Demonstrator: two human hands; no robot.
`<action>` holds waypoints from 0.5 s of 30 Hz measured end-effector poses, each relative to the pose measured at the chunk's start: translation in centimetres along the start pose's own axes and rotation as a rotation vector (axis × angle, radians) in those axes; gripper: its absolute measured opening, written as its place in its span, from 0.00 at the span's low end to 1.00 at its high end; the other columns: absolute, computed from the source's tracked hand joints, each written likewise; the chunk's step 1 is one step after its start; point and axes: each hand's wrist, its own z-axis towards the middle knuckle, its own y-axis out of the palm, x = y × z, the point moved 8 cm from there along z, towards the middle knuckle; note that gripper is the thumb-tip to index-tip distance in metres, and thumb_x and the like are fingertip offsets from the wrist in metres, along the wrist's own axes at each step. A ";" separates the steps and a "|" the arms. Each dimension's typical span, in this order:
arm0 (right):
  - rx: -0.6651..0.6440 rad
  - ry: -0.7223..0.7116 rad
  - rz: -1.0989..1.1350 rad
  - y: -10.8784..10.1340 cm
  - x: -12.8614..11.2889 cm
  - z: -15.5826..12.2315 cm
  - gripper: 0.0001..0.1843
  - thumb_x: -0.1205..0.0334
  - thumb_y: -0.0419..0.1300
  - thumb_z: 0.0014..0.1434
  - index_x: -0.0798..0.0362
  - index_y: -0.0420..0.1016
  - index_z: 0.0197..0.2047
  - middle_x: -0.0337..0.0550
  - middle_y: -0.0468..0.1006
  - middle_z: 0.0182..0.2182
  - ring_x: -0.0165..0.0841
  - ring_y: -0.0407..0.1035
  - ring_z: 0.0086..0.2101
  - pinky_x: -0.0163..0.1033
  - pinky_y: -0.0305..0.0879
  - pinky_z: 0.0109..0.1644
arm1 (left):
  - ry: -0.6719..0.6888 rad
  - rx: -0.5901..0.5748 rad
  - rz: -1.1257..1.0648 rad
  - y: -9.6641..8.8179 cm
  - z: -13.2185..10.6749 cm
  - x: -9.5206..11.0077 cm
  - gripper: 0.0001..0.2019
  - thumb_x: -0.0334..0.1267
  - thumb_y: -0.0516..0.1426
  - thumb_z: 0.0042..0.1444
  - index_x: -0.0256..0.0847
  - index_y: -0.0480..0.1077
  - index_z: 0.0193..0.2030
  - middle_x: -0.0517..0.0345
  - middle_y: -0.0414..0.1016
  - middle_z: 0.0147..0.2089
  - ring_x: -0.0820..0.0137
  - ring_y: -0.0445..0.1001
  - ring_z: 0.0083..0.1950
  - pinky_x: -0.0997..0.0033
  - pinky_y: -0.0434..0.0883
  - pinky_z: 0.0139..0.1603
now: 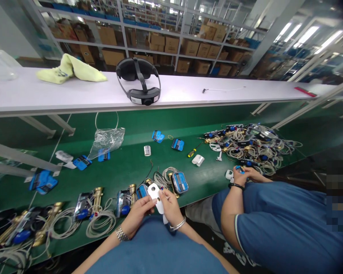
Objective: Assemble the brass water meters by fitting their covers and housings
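A flat white piece with dark round holes (157, 197), like a plastic tag or label backing, is held up near the table's front edge. My left hand (137, 214) pinches its left side between thumb and fingers. On its other side the fingers of my right hand (171, 208) close round it. Just beyond my hands lies a blue-faced meter unit (180, 182) with coiled grey cable (160, 177). To my left rest another meter with a brass fitting (125, 201) and one more brass-bodied meter (87, 203) with its cable coil.
A co-worker (271, 213) sits at the right, hands at a small blue item. Behind those hands is a heap of cabled meters (251, 144). A yellow screwdriver (192, 153), label rolls (147, 150) and blue cards (177, 144) lie on the green table. A headset (143, 93) sits on the raised white shelf.
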 end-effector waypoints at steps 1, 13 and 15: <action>0.008 -0.006 -0.010 -0.1 -0.1 0.0 0.26 0.39 0.54 0.64 0.51 0.59 0.26 0.33 0.60 0.22 0.26 0.53 0.24 0.34 0.50 0.28 | 0.000 0.000 -0.009 0.0 0.0 0.1 0.14 0.44 0.66 0.56 0.36 0.73 0.30 0.59 0.70 0.28 0.73 0.64 0.32 0.74 0.60 0.36; 0.007 -0.018 0.011 0.4 -0.9 -0.5 0.25 0.39 0.54 0.64 0.52 0.61 0.26 0.33 0.61 0.21 0.26 0.55 0.24 0.34 0.51 0.28 | -0.131 -0.088 -0.486 2.0 -0.7 -0.6 0.12 0.37 0.64 0.59 0.37 0.77 0.49 0.47 0.79 0.47 0.64 0.76 0.48 0.65 0.70 0.52; -0.014 0.004 0.072 0.6 -0.8 -0.6 0.26 0.37 0.54 0.63 0.52 0.61 0.27 0.33 0.61 0.22 0.26 0.55 0.24 0.34 0.52 0.27 | -0.137 -0.103 -0.511 2.0 -0.7 -1.0 0.11 0.38 0.63 0.60 0.38 0.77 0.48 0.46 0.79 0.49 0.62 0.76 0.50 0.63 0.70 0.55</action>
